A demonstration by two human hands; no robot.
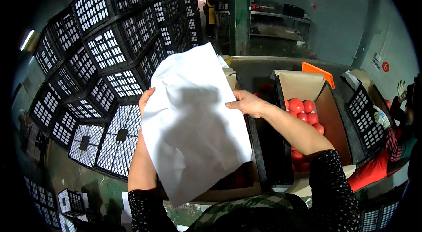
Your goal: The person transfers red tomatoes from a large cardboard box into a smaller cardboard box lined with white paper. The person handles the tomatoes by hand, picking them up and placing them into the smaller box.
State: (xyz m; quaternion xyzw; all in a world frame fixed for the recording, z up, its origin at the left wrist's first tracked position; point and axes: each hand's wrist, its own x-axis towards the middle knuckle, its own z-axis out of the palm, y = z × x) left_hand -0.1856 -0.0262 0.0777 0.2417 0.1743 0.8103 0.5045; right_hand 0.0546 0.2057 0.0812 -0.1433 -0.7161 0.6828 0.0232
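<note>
A large creased sheet of white paper point(197, 116) is stretched between my two hands, with a dark shadow across it. My left hand point(146, 98) grips its left edge, the fingers partly hidden behind it. On the opposite edge, my right hand point(247, 102) pinches the paper between thumb and fingers. Under the sheet is a black crate point(257, 153) with brown paper lining; the sheet hides most of its inside. Right of it, below my right forearm, stands another paper-lined crate point(333, 123) holding several red tomatoes point(303, 116).
Black plastic crates point(108, 47) are stacked high on the left. An orange plastic piece point(318, 73) stands behind the tomato crate. At right, a co-worker's gloved hand point(381, 117) touches another black crate point(364, 116). A green pillar point(240, 11) rises beyond the worktable; another person point(211, 11) is farther back.
</note>
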